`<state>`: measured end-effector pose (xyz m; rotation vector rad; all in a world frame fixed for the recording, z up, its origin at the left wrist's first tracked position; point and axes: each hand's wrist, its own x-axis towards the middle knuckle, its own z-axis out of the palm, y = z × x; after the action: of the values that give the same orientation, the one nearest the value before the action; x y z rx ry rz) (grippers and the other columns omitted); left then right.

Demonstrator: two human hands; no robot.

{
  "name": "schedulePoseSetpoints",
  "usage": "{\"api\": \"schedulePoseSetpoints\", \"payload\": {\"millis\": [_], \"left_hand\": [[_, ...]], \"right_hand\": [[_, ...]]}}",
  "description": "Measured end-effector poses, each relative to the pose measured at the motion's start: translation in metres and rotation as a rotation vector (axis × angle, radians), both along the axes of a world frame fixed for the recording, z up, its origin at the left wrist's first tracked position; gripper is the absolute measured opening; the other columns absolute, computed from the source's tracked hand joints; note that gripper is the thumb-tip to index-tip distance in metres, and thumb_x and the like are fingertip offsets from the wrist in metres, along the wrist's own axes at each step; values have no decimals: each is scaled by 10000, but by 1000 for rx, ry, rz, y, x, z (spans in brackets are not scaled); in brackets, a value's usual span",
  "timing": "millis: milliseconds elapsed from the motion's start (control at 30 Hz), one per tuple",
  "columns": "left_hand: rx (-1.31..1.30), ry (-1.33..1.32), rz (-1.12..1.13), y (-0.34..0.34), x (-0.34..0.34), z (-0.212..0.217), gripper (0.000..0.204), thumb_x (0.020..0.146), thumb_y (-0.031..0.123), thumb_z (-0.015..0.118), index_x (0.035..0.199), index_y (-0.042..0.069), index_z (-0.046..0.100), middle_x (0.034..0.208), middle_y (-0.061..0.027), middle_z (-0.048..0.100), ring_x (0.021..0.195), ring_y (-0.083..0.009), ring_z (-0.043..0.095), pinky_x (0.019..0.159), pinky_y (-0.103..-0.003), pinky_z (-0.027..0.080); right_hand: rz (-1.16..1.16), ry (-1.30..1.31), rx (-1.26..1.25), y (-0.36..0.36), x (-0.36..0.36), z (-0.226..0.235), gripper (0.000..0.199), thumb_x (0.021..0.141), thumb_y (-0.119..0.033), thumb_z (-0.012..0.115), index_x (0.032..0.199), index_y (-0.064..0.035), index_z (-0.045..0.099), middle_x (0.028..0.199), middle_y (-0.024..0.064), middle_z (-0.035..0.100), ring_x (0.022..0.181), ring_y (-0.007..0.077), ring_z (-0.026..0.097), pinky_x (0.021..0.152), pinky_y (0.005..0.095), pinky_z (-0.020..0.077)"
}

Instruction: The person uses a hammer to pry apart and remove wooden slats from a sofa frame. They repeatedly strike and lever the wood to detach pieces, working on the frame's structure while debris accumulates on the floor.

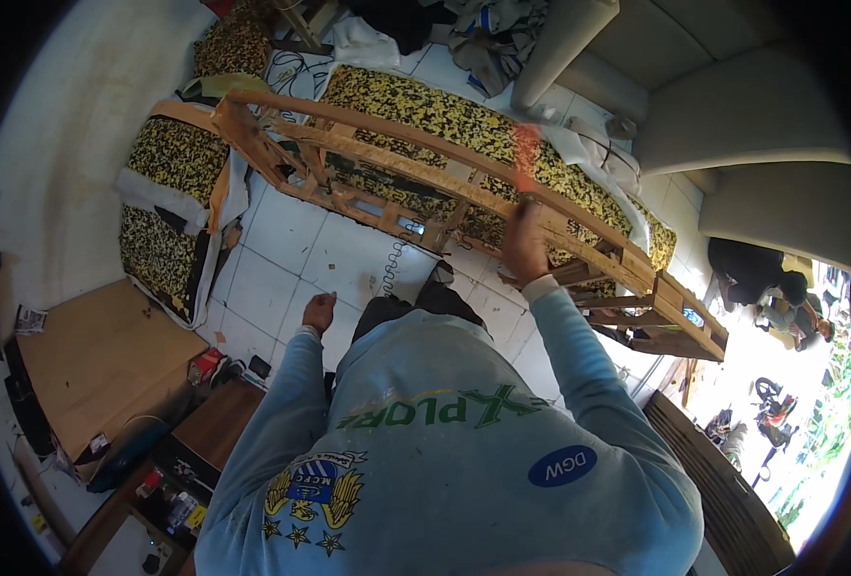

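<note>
A long wooden sofa frame (397, 158) stretches across in front of me, from the upper left down to the right. My right hand (525, 245) is closed around a tool with an orange-red part (525, 154), smeared by motion, at the frame's near rail; its exact kind does not show. Off to the left, apart from the frame, my left hand (319, 313) is curled closed over the tiled floor. What its fingers hold, if anything, is too small to make out. A wavy metal spring (391, 272) hangs below the frame.
Yellow-and-black foam pads lie behind the frame (425, 106) and at the left (161, 240). A beige sofa (742, 115) stands at the upper right. A cardboard sheet (109, 355) and a wooden cabinet (219, 422) are at the lower left. People (795, 312) sit outside at the right.
</note>
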<state>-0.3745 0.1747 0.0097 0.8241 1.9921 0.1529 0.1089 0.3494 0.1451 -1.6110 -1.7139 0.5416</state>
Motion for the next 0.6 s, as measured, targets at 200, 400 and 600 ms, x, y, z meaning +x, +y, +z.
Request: {"api": "schedulePoseSetpoints", "payload": {"millis": [200, 400, 600], "left_hand": [[211, -111, 118, 23, 2, 6, 526, 1016, 436, 650, 1224, -47, 646, 1139, -144, 733, 1094, -260, 669, 988, -365, 498], [127, -109, 157, 3, 8, -22, 550, 1012, 459, 642, 1275, -24, 646, 1210, -166, 724, 1144, -295, 669, 1033, -375, 489], [-31, -34, -47, -68, -18, -71, 625, 987, 512, 659, 1335, -7, 642, 859, -75, 683, 699, -170, 597, 625, -354, 519]], "right_hand": [[23, -177, -472, 28, -31, 58, 310, 1062, -202, 564, 1274, 8, 480, 955, 238, 698, 679, 376, 684, 631, 467, 527], [-256, 568, 192, 43, -25, 93, 280, 1070, -174, 542, 1273, 16, 503, 875, 244, 689, 698, 307, 688, 680, 409, 536], [138, -343, -529, 9, -1, 16, 210, 1049, -191, 545, 1093, 13, 565, 868, 300, 694, 770, 506, 673, 672, 521, 525]]}}
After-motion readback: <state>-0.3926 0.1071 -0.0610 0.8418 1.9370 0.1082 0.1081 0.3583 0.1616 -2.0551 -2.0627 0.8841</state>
